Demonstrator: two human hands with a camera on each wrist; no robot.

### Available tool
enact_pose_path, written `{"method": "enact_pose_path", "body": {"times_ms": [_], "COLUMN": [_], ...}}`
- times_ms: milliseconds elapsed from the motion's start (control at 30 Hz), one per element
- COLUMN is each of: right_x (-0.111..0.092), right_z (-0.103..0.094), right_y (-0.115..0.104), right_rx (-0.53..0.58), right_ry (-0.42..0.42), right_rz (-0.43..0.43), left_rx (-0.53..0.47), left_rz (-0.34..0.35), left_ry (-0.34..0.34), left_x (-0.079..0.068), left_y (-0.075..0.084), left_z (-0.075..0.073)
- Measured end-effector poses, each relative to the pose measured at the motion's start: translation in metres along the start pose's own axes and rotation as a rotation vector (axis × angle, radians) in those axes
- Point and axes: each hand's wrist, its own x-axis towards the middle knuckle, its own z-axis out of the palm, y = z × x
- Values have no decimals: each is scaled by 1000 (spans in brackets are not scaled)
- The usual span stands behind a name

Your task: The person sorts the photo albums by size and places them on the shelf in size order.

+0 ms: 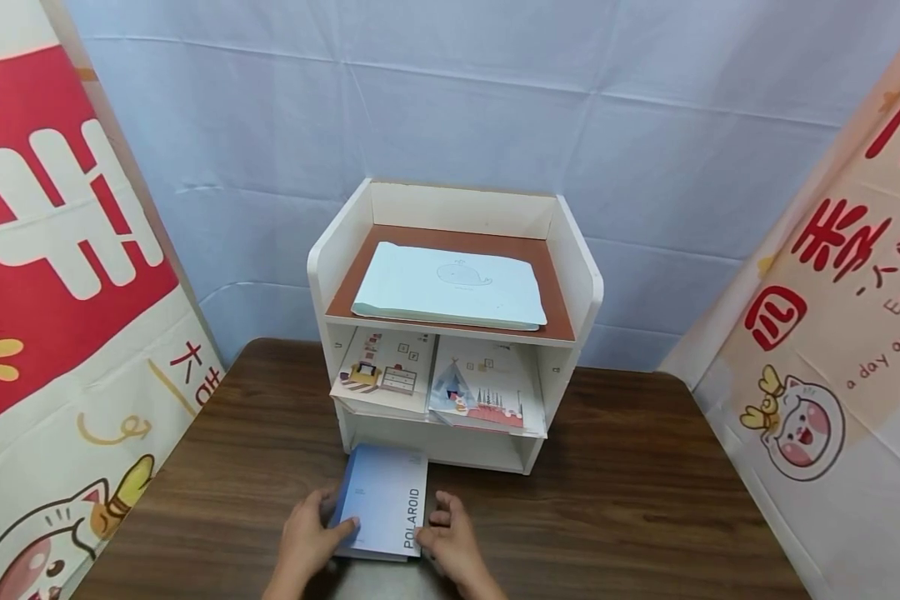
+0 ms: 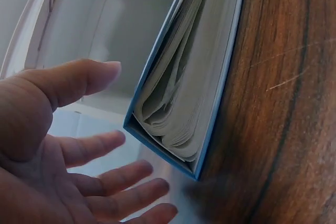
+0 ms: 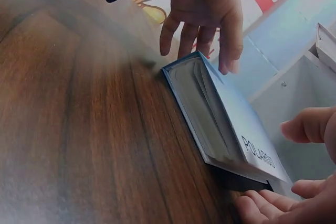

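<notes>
A blue-and-white photo album (image 1: 381, 500) marked POLAROID lies flat on the wooden table, its far end right at the bottom compartment of a small white shelf (image 1: 450, 454). At its spine side is my left hand (image 1: 307, 537), fingers spread and loosely bent, thumb over the cover's edge. My right hand (image 1: 453, 537) is beside the opposite edge, with the thumb near the lettering and the fingers apart from one another. In the left wrist view, the album's (image 2: 184, 93) page ends show between its covers. The right wrist view has the right thumb (image 3: 310, 124) raised off the cover.
On the shelf's brown top board (image 1: 450, 233) lies a pad (image 1: 450, 287) with a whale drawing. Two illustrated books (image 1: 386, 371) fill the middle compartment side by side, jutting slightly past its front edge. Printed cloths (image 1: 817, 333) hang on both sides of the table (image 1: 630, 492).
</notes>
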Motion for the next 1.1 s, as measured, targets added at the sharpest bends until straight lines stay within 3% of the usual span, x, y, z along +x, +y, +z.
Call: {"method": "enact_pose_path", "body": {"times_ms": [400, 600, 933, 1100], "right_x": [-2, -1, -2, -2], "right_z": [12, 16, 18, 19], "right_y": [3, 5, 2, 5], "right_rx": [178, 206, 305, 374], "right_ry": [-26, -43, -34, -43], "right_rz": [80, 114, 146, 148], "left_rx": [-101, -142, -156, -170], "left_rz": [-63, -85, -75, -108], "left_ry": [-48, -58, -67, -67], "left_x": [-1, -1, -1, -1], "left_y": [-6, -8, -6, -5], "left_z": [4, 7, 8, 9]}}
